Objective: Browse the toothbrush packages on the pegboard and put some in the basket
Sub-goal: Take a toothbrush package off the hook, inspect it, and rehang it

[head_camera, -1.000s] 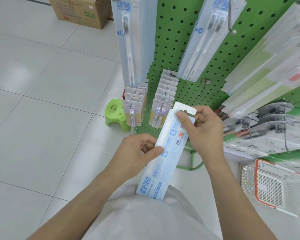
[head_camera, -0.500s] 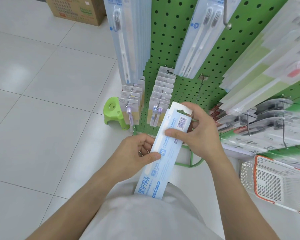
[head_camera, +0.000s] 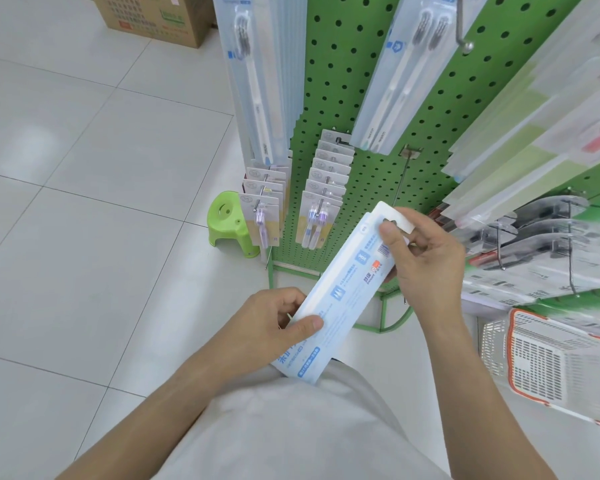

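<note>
Both hands grip the toothbrush package [head_camera: 343, 289], left hand [head_camera: 274, 327] low, right hand [head_camera: 426, 261] at its hang tab; swing it to the basket [head_camera: 551, 362] at 4 o'clock, clear of the hooks.

Bare forearms, no sleeves in view — a plain light grey top [head_camera: 291, 434].

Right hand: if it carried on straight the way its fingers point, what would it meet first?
The right hand points up-left, pinching the package. Beyond that, probably the small carded toothbrushes low on the pegboard; depth is unclear.
</note>
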